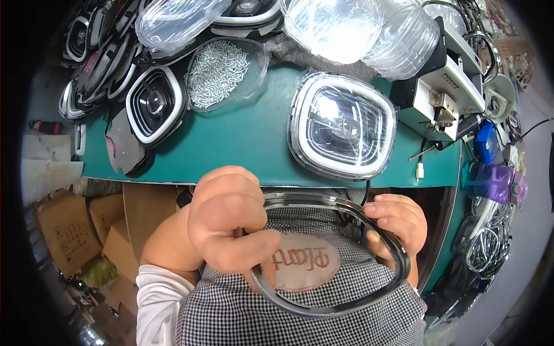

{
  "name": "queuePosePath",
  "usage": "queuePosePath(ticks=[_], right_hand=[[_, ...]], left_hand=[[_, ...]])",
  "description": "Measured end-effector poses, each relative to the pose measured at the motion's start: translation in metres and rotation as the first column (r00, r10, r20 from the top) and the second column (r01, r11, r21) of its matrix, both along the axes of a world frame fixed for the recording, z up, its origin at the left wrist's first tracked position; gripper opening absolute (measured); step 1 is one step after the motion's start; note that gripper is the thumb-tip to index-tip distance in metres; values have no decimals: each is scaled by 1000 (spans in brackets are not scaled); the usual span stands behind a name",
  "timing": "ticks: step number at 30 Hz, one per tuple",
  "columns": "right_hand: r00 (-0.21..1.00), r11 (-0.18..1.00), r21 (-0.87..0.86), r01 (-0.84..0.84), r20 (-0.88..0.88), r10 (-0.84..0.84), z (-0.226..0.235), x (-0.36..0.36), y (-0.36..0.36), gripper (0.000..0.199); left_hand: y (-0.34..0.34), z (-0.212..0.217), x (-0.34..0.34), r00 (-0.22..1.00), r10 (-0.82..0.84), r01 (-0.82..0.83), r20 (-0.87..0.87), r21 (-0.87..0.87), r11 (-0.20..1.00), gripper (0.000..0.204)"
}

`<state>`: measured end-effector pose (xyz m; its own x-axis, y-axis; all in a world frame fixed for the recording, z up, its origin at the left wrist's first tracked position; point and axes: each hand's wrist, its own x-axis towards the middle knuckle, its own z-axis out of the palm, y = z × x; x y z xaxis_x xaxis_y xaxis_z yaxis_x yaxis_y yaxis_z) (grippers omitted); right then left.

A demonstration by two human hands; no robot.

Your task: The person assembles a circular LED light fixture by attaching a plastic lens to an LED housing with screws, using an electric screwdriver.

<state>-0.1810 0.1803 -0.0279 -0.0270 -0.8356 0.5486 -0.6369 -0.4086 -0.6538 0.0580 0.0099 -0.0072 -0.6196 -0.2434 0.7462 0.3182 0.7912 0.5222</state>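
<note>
Over my lap, in front of the checked apron, I hold a black rounded frame ring (329,312) between both hands. My left hand (231,222) is closed around the ring's left side, fingers curled and thumb side toward the middle. On the opposite side my right hand (398,225) grips the rim, fingers on the outside and the thumb partly seen through the opening. Just beyond the ring, a lamp unit (345,127) with a white rounded border and clear lens lies on the green table (242,150).
A clear tray of small screws (222,72) stands at the back left, beside another lamp unit (154,102). Clear lens covers (398,40) are stacked at the back. A white and black boxy device (438,101) is at the right. Cardboard boxes (69,230) sit below left.
</note>
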Motion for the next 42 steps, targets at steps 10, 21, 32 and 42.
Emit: queuePosePath(ticks=[10,21,32,42], right_hand=[[999,997,-70,25,-32,-28,8,0,0,33],[991,949,-287,-134,-47,126,35,13,-9,21],[993,989,-90,-114,-6,114,30,14,-20,25],[996,991,-96,-92,-16,91,30,13,-20,19]], left_hand=[[-10,-10,3,996,73,-76,53,59,995,42],[-3,-17,8,976,212,-214,52,53,975,28],[13,-47,-8,996,78,-31,-33,714,700,23],[7,-47,-1,988,149,-142,37,593,793,30]])
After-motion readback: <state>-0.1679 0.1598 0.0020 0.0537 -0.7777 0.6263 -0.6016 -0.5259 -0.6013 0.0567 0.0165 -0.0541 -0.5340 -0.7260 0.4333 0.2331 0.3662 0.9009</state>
